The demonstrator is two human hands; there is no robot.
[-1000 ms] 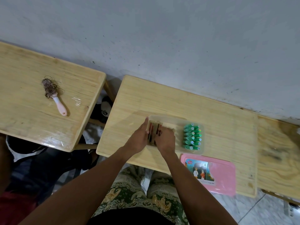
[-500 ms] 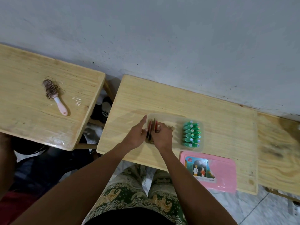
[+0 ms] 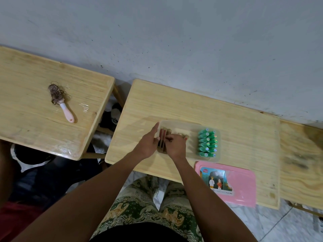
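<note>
A clear plastic box [image 3: 190,127] sits on the middle wooden table [image 3: 192,109]. At its right end lies a row of several small green bottles [image 3: 207,143]. At its left end stand several slim brown and red packs [image 3: 162,138]. My left hand [image 3: 148,143] rests against the box's left side, index finger stretched along the wall and thumb on the packs. My right hand [image 3: 174,145] is over the packs with its fingers curled onto them; part of the packs is hidden under it.
The pink lid [image 3: 241,186] with a picture label lies at the table's front right edge. A pink-handled hairbrush [image 3: 60,100] full of hair lies on the left table [image 3: 35,119]. A third wooden top [image 3: 302,163] adjoins on the right. A grey wall runs behind.
Both hands stay at the box's left end. My right hand has shifted slightly over the packs, and more of the red packs shows between the hands.
</note>
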